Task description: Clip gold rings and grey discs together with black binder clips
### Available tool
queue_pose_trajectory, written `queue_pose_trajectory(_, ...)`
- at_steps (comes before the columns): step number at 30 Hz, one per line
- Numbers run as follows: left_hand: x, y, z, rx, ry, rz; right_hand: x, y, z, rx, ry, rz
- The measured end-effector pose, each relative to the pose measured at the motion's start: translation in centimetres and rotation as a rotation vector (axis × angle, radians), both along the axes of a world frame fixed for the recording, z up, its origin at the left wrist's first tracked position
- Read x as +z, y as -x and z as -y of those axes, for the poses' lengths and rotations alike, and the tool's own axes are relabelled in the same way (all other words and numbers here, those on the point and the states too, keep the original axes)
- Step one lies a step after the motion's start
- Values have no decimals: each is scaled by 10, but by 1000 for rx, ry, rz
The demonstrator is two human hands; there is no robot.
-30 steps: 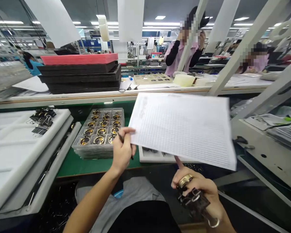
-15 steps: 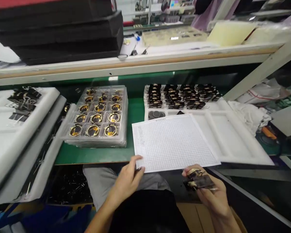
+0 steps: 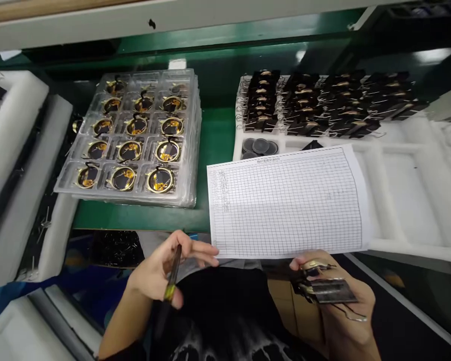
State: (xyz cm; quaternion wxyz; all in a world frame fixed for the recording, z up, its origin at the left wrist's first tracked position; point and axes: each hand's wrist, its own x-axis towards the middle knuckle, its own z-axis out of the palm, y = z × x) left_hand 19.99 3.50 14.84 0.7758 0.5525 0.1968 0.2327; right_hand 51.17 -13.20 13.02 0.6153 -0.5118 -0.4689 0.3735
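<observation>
My left hand is in front of the bench with a slim dark tool with a yellow band held between thumb and palm; whether it is a pen or tweezers I cannot tell. Its outstretched fingertips reach the lower left corner of a printed grid sheet. In my right hand, a black binder clip with a wire handle is held together with a gold-rimmed watch case, partly hidden by the fingers. This hand is just below the sheet's bottom edge.
A stack of clear trays with gold watch cases stands on the green bench. Behind the sheet, a white foam tray bears rows of black binder clips and dark round discs. More foam trays lean at left.
The view has tilted down and come closer. My left hand has turned, so the slim dark tool now shows upright in it. The right hand still holds the clip and watch case.
</observation>
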Motion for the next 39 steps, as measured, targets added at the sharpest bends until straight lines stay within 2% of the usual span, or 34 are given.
queue_pose_trajectory(2,-6,-8,6,104,-136,-138,0,0,2,6,21,-4)
queue_pose_trajectory(5,-15,-28,14,397,-494,-489,-1,-1,6,25,45,4)
queue_pose_trajectory(6,-16,-36,16,465,-567,-582,-2,-1,7,34,54,10)
queue_pose_trajectory(8,-18,-50,19,523,-595,-669,-3,-2,9,59,67,31)
queue_pose_trajectory(10,-18,-59,21,555,-545,-667,-1,-3,10,99,67,64)
queue_pose_trajectory(13,-19,-61,22,647,-524,-673,8,-2,7,223,79,61)
queue_pose_trajectory(18,-29,-44,26,626,-526,-676,27,13,-9,597,229,87)
queue_pose_trajectory(21,-35,-35,32,634,-514,-647,27,30,-17,716,261,109)
queue_pose_trajectory(27,-44,-22,44,652,-553,-583,12,56,-19,699,179,41)
queue_pose_trajectory(32,-48,-16,46,623,-574,-556,7,58,-16,670,170,-8)
queue_pose_trajectory(39,-45,-18,45,604,-637,-546,8,57,-13,670,195,0)
